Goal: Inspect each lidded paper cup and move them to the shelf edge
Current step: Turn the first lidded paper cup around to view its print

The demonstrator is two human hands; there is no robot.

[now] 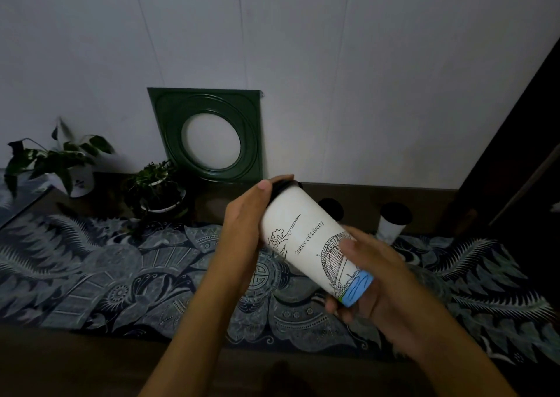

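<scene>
The right hand is curled round the base of the paper cup. Cup's tilted, black lid pointed up-left and away. The lid end is gripped by the left hand.

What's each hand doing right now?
Left hand: holds the lid end of the tilted paper cup.
Right hand: grips the cup's base end.
</scene>
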